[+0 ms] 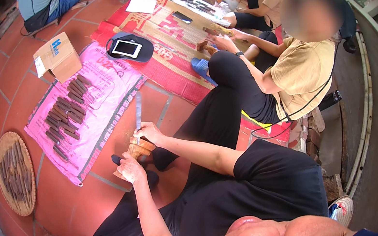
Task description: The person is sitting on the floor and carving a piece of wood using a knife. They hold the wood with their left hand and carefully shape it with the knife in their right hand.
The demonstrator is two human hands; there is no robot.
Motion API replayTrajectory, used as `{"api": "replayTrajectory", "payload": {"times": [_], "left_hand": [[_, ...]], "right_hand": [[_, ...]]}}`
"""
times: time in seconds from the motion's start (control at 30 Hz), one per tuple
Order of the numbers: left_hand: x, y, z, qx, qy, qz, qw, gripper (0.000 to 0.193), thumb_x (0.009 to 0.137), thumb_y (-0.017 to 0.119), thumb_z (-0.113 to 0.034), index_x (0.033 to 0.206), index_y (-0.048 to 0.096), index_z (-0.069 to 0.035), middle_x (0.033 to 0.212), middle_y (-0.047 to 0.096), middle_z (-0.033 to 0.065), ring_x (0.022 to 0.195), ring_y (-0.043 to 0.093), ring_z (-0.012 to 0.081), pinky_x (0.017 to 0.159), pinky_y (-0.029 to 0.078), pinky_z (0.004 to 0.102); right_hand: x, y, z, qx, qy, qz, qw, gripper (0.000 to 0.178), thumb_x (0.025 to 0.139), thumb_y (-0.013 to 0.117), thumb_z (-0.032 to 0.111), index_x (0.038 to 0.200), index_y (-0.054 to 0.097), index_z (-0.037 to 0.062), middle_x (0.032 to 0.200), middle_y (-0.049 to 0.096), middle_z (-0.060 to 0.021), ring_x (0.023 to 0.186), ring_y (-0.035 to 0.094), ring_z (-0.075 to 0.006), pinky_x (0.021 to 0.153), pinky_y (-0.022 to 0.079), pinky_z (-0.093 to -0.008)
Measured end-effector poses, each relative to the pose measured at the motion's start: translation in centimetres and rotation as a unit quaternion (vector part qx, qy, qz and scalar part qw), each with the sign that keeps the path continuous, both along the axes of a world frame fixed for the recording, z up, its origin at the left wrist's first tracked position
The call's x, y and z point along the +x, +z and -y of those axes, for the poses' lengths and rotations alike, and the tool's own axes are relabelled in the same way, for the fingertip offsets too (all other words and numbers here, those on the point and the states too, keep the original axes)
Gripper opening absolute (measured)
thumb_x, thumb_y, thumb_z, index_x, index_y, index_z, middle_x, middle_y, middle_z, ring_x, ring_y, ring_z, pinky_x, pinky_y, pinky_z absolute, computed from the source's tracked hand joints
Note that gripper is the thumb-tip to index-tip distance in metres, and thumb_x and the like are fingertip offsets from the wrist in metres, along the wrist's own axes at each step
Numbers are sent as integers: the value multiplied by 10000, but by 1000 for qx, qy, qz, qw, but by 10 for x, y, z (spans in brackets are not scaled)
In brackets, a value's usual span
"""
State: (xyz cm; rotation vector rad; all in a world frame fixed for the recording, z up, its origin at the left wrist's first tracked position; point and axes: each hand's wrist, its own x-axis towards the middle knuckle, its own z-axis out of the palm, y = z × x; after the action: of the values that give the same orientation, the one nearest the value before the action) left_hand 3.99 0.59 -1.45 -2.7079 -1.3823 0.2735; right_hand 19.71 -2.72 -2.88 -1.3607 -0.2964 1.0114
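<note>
Orange-brown curled piece [141, 148] gripped, low over red tiles [69, 199]

And it's both hands in play! My left hand [131, 169] is wrapped round the near side of the curled piece, while my right hand [151, 134], up at its far side, has its fingers folded round the base of a long pale blade [138, 110]. That blade points away from me, just off the near long edge of the pink sheet [100, 109]; whether it bites into the curled piece, I can't tell.

Over on the sheet, dark brown sticks [63, 112] lie in rough rows! Off its left corner, a round woven tray [32, 175] carries more of them. At the far edge stands a cardboard box [61, 61], flaps open, and by the right corner sits a dark cap [145, 52] with a white phone [126, 48] on top. Beyond, a co-worker [308, 68] in a tan shirt sits at the patterned red mat [183, 77].
</note>
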Motion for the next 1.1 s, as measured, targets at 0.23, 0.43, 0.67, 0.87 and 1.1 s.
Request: {"api": "replayTrajectory", "payload": {"times": [0.23, 0.43, 0.67, 0.87, 1.1], "left_hand": [[-1, -9, -3, -17, 2, 19, 1000, 221, 752, 603, -93, 927, 468, -78, 751, 618, 99, 693, 644, 226, 679, 472, 327], [-1, -1, -2, -37, 5, 42, 998, 251, 727, 619, -68, 926, 466, -60, 760, 626, 126, 702, 646, 256, 680, 489, 350], [1, -2, -3, -35, 7, 51, 998, 266, 716, 635, -70, 920, 464, -62, 768, 624, 133, 703, 644, 262, 672, 489, 360], [-2, -9, -6, -43, 5, 45, 998, 287, 708, 639, -69, 933, 460, -64, 773, 623, 135, 705, 643, 256, 681, 483, 356], [2, -2, -5, -43, 3, 33, 999, 298, 706, 640, -71, 940, 456, -66, 774, 624, 130, 704, 644, 248, 692, 478, 346]], "right_hand": [[-7, 6, 2, 24, 47, -31, 998, 105, 700, 683, 15, 787, 624, 10, 716, 626, -44, 662, 592, -133, 643, 465, -267], [4, 1, 5, -18, -11, 0, 1000, 71, 721, 663, 11, 774, 615, 18, 725, 628, -41, 675, 592, -129, 652, 464, -270], [-6, 11, 9, -7, 32, 11, 999, 77, 723, 661, -3, 786, 622, 18, 740, 641, -47, 678, 596, -125, 661, 464, -261], [-1, 2, 7, 14, 10, -16, 1000, 97, 715, 680, 5, 794, 624, 18, 725, 622, -29, 705, 589, -121, 668, 457, -257], [4, -2, 9, 8, -11, 11, 1000, 66, 730, 669, 13, 775, 623, 28, 714, 616, -19, 684, 583, -121, 663, 460, -259]]}}
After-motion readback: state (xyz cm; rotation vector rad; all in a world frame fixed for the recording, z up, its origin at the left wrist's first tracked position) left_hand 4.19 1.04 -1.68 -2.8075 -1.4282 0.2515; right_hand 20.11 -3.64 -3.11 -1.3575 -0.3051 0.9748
